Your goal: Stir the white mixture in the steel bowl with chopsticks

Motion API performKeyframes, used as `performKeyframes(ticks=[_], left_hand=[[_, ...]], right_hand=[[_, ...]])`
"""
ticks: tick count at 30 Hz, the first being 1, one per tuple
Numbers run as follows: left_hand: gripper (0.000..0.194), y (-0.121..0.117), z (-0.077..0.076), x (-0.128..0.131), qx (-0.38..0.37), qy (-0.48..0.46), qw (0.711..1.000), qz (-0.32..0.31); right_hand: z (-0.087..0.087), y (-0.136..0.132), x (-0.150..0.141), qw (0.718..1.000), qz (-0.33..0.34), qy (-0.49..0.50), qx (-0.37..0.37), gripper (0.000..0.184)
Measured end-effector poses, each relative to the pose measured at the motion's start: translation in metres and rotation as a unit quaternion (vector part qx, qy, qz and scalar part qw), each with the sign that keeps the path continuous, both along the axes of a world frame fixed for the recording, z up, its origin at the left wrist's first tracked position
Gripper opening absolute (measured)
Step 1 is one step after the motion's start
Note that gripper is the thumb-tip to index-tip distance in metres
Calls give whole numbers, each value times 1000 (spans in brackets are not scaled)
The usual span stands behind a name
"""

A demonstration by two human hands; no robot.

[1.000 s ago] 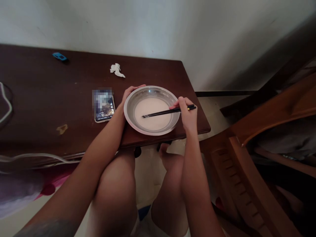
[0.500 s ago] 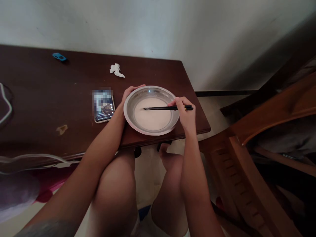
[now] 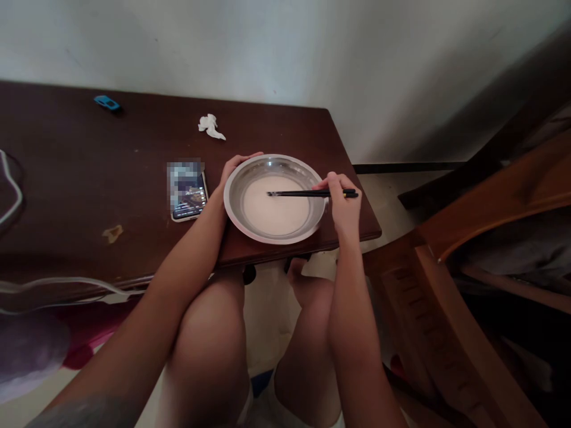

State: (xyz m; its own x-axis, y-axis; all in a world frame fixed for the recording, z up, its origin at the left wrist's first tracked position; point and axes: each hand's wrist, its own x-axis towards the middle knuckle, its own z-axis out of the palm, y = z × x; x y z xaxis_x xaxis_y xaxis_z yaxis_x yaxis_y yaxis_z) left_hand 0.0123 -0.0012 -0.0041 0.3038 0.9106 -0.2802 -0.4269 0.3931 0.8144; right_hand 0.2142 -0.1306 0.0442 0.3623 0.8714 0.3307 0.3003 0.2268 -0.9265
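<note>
Compared with half a second ago, the black chopsticks [image 3: 298, 193] are drawn a little to the right, with the right hand [image 3: 344, 196] carried past the rim; against a second ago, their slant toward the near left is also lost, and they are now held almost level across the view; by this, the pale liquid [image 3: 276, 215] is judged to be worked in short strokes, with no sign that a stop is reached; the two sticks are pinched together in the right hand, and their whitened tips are held at the far part of the liquid, though whether they are dipped or just above the surface cannot be told; the metal bowl [image 3: 276, 166] is left unmoved near the front edge of the dark table [image 3: 134, 178], close to its right corner, and is braced by the left hand [image 3: 232, 166], which is curled around its left and far side; a wide, flat rim and a shiny, sloping wall are shown by the bowl; its floor is covered by the liquid, which is seen as smooth, opaque and creamy, with no lumps made out; just left of the left forearm, a lit phone [image 3: 191, 199] is laid on the table.
</note>
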Motion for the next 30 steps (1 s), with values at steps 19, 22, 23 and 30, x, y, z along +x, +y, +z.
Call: performKeyframes(ticks=[19,22,23,30], left_hand=[[22,1,-4,0,24,17,1000,1],[22,1,-3,1,19,27,999,13],[23,1,-3,2,18,33,999,17],[21,4,-8,0,19,19,1000,2]], right_hand=[[-2,-1,2,999,4,28,-19,40],[1,-2,-6,998,52,10,-18,35],[1,-1,-6,999,45,6,-13,34],[-4,1,2,998,-42,53,-12,40]])
